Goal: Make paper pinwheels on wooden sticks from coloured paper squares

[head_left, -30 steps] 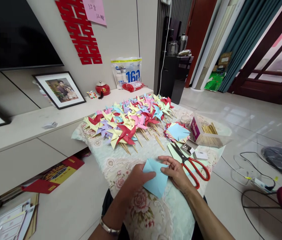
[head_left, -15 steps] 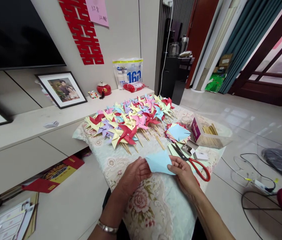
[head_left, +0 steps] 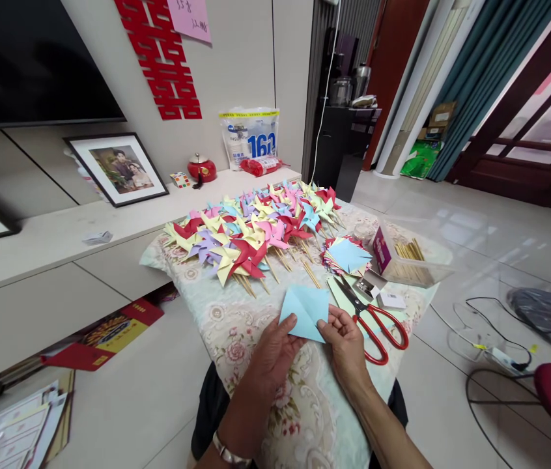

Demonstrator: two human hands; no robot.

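A light blue square of paper (head_left: 306, 307) with crease lines is held over the near part of the table. My left hand (head_left: 275, 352) grips its lower left edge, thumb on top. On the lower right edge, my right hand (head_left: 346, 335) pinches it between thumb and fingers. Just right of my right hand lie red-handled scissors (head_left: 378, 322), blades apart, on pale green paper (head_left: 338, 296). Behind them is a fanned stack of coloured paper squares (head_left: 348, 255), a blue one on top. Many paper pinwheels (head_left: 251, 234) on sticks cover the far left of the table.
A clear plastic box (head_left: 415, 273) with wooden sticks (head_left: 409, 249) stands at the table's right edge. Small open box (head_left: 370, 285) and white box (head_left: 391, 300) sit by the scissors. A white cabinet (head_left: 124, 228) runs along the left. Cables (head_left: 495, 339) lie on the right floor.
The blue paper has turned from a bent, edge-lifted pose to a flatter square facing me. My left hand has shifted right and now has its thumb on the paper's front.
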